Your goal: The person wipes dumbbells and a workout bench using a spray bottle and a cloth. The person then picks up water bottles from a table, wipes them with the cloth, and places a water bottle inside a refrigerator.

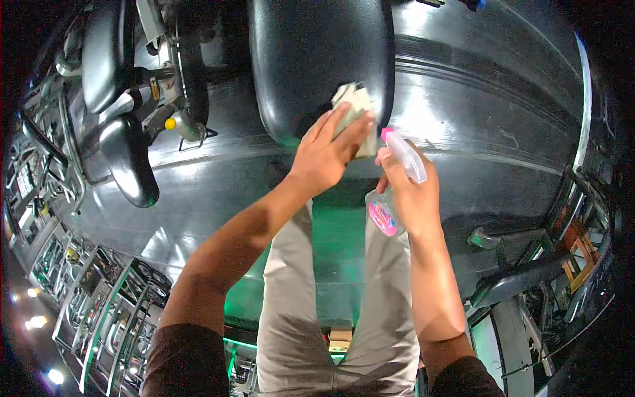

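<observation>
My left hand [331, 145] presses a pale cloth [357, 99] against the near right edge of a black padded bench [317, 53]. The cloth is bunched under my fingers, and part of it hangs over the pad's edge. Just to the right, my right hand [413, 188] grips a clear spray bottle [382, 217] around its neck. The bottle has a pink label, a whitish trigger head [405, 155] and a pink nozzle pointing up and left, near the cloth. Some of the bottle's body is hidden behind my fingers.
A machine with black pads [129, 159] and a yellow knob [170, 124] stands at the left. Metal racks [106, 317] fill the lower left. Another black pad [519, 281] on a frame is at the lower right. The dark floor [463, 99] is shiny.
</observation>
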Motion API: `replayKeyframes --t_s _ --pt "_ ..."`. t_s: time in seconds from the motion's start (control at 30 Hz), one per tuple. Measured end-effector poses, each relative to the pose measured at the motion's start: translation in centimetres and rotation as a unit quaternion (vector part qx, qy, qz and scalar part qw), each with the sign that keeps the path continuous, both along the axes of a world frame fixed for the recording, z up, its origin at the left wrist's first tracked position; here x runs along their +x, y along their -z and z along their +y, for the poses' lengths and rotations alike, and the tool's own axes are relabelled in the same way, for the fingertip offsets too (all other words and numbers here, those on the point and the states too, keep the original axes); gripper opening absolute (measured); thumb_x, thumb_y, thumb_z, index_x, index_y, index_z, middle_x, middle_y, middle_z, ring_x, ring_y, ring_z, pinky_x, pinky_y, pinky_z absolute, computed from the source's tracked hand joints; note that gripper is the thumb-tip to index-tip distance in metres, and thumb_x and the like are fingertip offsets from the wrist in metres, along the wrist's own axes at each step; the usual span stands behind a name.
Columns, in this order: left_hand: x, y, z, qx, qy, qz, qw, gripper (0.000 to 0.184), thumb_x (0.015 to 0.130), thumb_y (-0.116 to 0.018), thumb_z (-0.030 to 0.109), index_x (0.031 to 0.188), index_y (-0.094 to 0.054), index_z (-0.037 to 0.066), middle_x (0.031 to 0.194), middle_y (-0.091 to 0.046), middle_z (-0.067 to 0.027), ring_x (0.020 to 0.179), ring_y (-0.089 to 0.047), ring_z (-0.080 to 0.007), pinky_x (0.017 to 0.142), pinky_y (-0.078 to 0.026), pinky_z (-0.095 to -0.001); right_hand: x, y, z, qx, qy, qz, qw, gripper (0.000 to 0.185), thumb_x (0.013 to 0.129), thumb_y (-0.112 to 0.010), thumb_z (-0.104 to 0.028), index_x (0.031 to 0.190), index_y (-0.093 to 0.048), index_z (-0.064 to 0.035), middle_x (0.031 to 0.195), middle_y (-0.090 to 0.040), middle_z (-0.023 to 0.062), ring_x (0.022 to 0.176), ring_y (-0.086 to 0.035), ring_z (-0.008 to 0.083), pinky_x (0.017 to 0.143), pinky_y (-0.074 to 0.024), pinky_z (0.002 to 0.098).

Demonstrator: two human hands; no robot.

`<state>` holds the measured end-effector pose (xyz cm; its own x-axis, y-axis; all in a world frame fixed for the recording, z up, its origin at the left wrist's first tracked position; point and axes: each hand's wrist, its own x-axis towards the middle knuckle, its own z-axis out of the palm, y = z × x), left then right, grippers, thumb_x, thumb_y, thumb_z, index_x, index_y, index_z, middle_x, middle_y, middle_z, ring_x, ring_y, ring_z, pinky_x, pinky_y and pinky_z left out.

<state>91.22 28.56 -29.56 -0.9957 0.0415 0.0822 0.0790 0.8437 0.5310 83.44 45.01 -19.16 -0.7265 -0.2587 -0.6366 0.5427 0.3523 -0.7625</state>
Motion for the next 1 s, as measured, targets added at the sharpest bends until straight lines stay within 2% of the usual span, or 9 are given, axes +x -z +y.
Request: replayKeyframes --t_s 0.1,0.2,0.3,0.4,0.53,0.57,0.6,0.83,1.0 --pt "0.2 1.3 -2.5 -0.119 0.006 0.005 0.993 0.052 0.092 -0.059 0.015 0.143 -0.063 0.020 0.157 -0.050 -0.0023 0.146 -0.040 -0.0381 0.122 -0.035 -0.0508 0.0 0.0 0.6 0.001 -0.021 -0.001 1.000 0.029 0.101 -0.071 -0.027 0.107 -0.069 0.0006 0.077 -0.064 0.0038 0.060 -0.062 0.0119 0.056 -0.0505 0.0294" --pt "-3.4 0.7 -6.2 -0.122 -0.133 0.044 0.983 0.054 0.088 -0.056 0.004 0.142 -0.062 0.007 0.154 -0.052 -0.0097 0.145 -0.038 -0.0442 0.125 -0.030 -0.0493 0.2 0.2 0.7 0.010 -0.032 -0.030 0.999 0.039 0.100 -0.071 -0.028 0.123 -0.068 0.0027 0.092 -0.068 0.0066 0.065 -0.061 0.0124 0.059 -0.0512 0.0288" --pt "-8.8 2.6 -12.2 -0.168 -0.223 0.117 0.953 0.058 0.085 -0.064 0.000 0.143 -0.056 0.000 0.152 -0.052 -0.0190 0.145 -0.043 -0.0312 0.127 -0.023 -0.0516 0.4 0.3 0.5 0.009 -0.037 -0.021 0.999 0.030 0.101 -0.071 -0.030 0.104 -0.069 -0.0003 0.079 -0.065 0.0043 0.060 -0.063 0.0120 0.057 -0.0509 0.0300" --pt "-13.8 3.1 -14.3 -0.111 -0.321 0.216 0.916 0.029 0.094 -0.061 0.005 0.122 -0.069 0.004 0.127 -0.067 -0.0169 0.127 -0.056 -0.0395 0.111 -0.041 -0.0491 0.3 -0.1 0.3 0.011 -0.037 -0.029 0.999 0.031 0.101 -0.070 -0.031 0.105 -0.069 -0.0004 0.077 -0.064 0.0039 0.060 -0.063 0.0120 0.057 -0.0508 0.0298" --pt "-16.2 -4.0 -9.2 -0.116 -0.128 0.308 0.936 0.008 0.092 -0.057 0.010 0.094 -0.063 0.006 0.102 -0.064 -0.0137 0.102 -0.059 -0.0364 0.092 -0.043 -0.0511 -0.2 -0.5 0.1 0.002 -0.020 -0.038 0.999 0.030 0.101 -0.070 -0.030 0.107 -0.068 -0.0004 0.075 -0.062 0.0035 0.059 -0.062 0.0120 0.056 -0.0495 0.0298" --pt "-15.9 -5.7 -7.9 -0.034 -0.050 0.254 0.965 0.018 0.094 -0.058 0.012 0.107 -0.069 0.006 0.101 -0.064 -0.0131 0.099 -0.059 -0.0349 0.089 -0.043 -0.0511 -0.3 -0.5 0.0 0.002 -0.011 -0.038 0.999 0.030 0.101 -0.071 -0.029 0.107 -0.068 -0.0004 0.075 -0.062 0.0032 0.059 -0.061 0.0119 0.056 -0.0490 0.0297" --pt "-13.8 0.6 -7.0 -0.044 -0.091 0.099 0.990 0.058 0.084 -0.067 0.003 0.141 -0.061 0.007 0.145 -0.059 -0.0106 0.143 -0.044 -0.0381 0.120 -0.034 -0.0506 -0.4 -0.5 0.0 0.002 -0.011 -0.038 0.999 0.030 0.101 -0.071 -0.029 0.107 -0.068 -0.0004 0.075 -0.062 0.0032 0.059 -0.061 0.0119 0.056 -0.0490 0.0297" --pt "-4.7 -1.4 -2.6 -0.019 0.122 0.032 0.992 0.060 0.085 -0.061 0.007 0.145 -0.059 0.012 0.153 -0.054 -0.0024 0.144 -0.044 -0.0370 0.121 -0.038 -0.0498 -0.5 -0.4 0.5 0.011 -0.001 -0.029 1.000 0.035 0.100 -0.071 -0.029 0.119 -0.069 0.0010 0.078 -0.062 0.0026 0.061 -0.059 0.0107 0.057 -0.0492 0.0292" --pt "-0.9 0.9 -9.4 -0.109 0.047 -0.004 0.993 0.060 0.090 -0.058 0.008 0.149 -0.056 0.014 0.145 -0.061 -0.0076 0.139 -0.051 -0.0385 0.121 -0.040 -0.0440 -0.3 0.1 0.5 0.011 -0.010 -0.038 0.999 0.038 0.101 -0.070 -0.030 0.123 -0.069 0.0004 0.079 -0.063 0.0030 0.062 -0.060 0.0111 0.058 -0.0495 0.0293"
